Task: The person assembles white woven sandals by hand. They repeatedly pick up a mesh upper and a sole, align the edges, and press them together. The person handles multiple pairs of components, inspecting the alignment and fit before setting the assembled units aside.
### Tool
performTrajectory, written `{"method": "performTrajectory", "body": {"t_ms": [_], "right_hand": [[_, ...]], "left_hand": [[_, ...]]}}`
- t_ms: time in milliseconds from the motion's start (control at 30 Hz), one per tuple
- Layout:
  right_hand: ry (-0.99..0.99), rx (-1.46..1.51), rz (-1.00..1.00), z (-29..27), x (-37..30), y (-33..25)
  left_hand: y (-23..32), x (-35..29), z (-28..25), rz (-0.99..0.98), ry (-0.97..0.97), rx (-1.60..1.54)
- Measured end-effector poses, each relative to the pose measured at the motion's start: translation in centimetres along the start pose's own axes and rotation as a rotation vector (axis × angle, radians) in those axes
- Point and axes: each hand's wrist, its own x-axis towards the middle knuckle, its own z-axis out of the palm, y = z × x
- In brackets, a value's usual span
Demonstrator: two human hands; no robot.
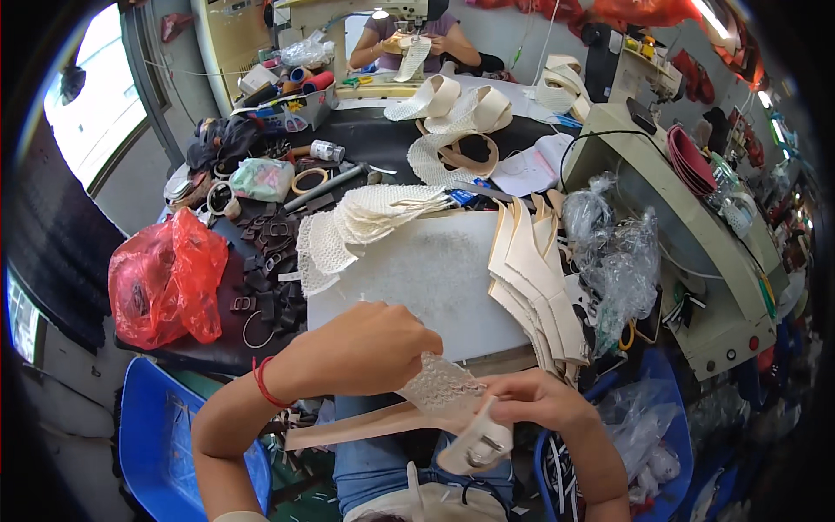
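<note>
Black tabletop (370, 139) carries a pale board (417, 270): mesh strips (370, 219) at its far-left corner, cream straps (524, 261) along its right edge, apparently for reach. Nearside of it, the closed left hand (370, 346) grips a mesh band (435, 387); the right hand (541, 400) pinches it near a buckle (484, 450), seemingly for tension.

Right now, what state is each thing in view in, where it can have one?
Left hand, closed on openwork piece
Right hand, gripping cream strap
Red plastic bag, crumpled, bulging
Left blue bin, open-topped
Cream pieces at right, stacked, overlapping
Pale strips at back, curled
Machine lamp, lit
</note>
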Motion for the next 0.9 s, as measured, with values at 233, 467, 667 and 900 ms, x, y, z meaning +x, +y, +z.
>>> {"method": "performTrajectory", "body": {"t_ms": [233, 467, 667, 900], "right_hand": [[0.042, 0.315, -0.095, -0.7, 1.9, 2.2], [-0.14, 0.042, -0.155, 1.4, 2.6, 2.4], [0.386, -0.06, -0.438, 4.4, 2.5, 3.6], [0.695, -0.003, -0.591, 5.8, 4.1, 4.5]], "left_hand": [[2.1, -5.2, 4.4, -0.304, 0.581, -0.368], [2.8, -4.9, 14.5, -0.437, 0.664, -1.923], [4.0, -2.1, 13.2, -0.418, 1.091, -2.005], [3.9, -1.3, 14.6, -0.354, 1.069, -1.911]]}}
